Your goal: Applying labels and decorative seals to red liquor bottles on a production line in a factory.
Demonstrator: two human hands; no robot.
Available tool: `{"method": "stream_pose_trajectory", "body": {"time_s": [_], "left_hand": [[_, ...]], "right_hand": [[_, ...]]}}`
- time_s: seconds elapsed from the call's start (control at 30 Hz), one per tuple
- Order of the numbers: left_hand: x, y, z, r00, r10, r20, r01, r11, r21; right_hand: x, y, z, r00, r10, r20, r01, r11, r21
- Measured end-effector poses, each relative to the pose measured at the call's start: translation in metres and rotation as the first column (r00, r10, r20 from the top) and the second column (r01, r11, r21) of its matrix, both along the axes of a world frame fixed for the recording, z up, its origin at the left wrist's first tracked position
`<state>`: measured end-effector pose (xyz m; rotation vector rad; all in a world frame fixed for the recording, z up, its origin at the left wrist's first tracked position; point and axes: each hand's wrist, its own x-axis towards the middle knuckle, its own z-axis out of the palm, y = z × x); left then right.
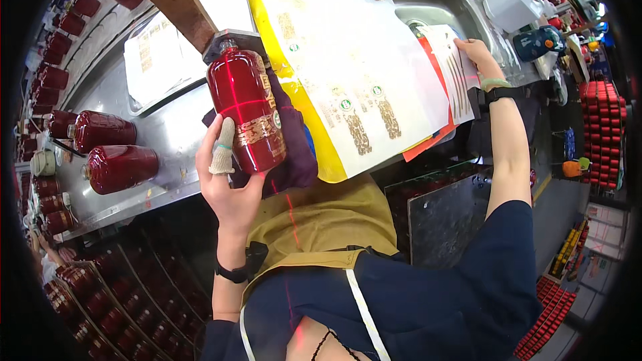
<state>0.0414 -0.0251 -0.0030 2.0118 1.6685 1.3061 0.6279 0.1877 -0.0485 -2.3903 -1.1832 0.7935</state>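
A glossy dark red bottle (235, 97) with gold patterned decals lies tilted on a dark purple cloth (299, 160), its neck in a dark holder (231, 37) at the foot of a wooden post. My left hand (231, 190) curls round the bottle's lower end, one finger wrapped in a pale cloth sleeve. Thin red light lines cross on the bottle. Over to the right, my right hand (479, 57) has its fingers closed on the edge of a white decal sheet (460, 97) with narrow brownish strips. Larger decal sheets (314, 33) with gold patterns spread between my hands.
Two red bottles (124, 168) lie on the metal counter (175, 135) at left. A tray of white sheets (164, 60) sits behind. At the far right are a metal sink (428, 1) and a white jug (513, 5). Racks of red bottles (110, 287) stand lower left.
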Motion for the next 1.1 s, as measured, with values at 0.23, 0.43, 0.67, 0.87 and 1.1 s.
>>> {"method": "stream_pose_trajectory", "body": {"time_s": [0.23,0.43,0.67,0.87,1.1], "left_hand": [[0.003,0.001,-0.001,1.000,-0.017,-0.002,0.017,1.000,0.012],[0.003,-0.003,-0.001,1.000,0.004,-0.013,-0.003,1.000,0.016],[0.003,-0.001,-0.004,1.000,-0.002,-0.015,0.003,1.000,0.026],[0.002,-0.004,-0.009,0.980,-0.001,0.197,0.007,0.999,-0.031],[0.000,-0.006,-0.031,0.946,0.075,0.314,-0.033,0.990,-0.135]], "right_hand": [[0.045,0.011,-0.035,0.976,-0.076,0.203,0.046,0.988,0.147],[0.028,0.012,-0.014,0.985,-0.168,-0.038,0.172,0.933,0.317],[0.024,0.006,0.035,0.788,-0.166,-0.594,0.392,0.878,0.275],[0.010,0.001,0.062,0.740,-0.025,-0.672,0.293,0.911,0.289],[-0.162,-0.096,0.109,0.915,0.296,-0.272,-0.155,0.883,0.442]]}}
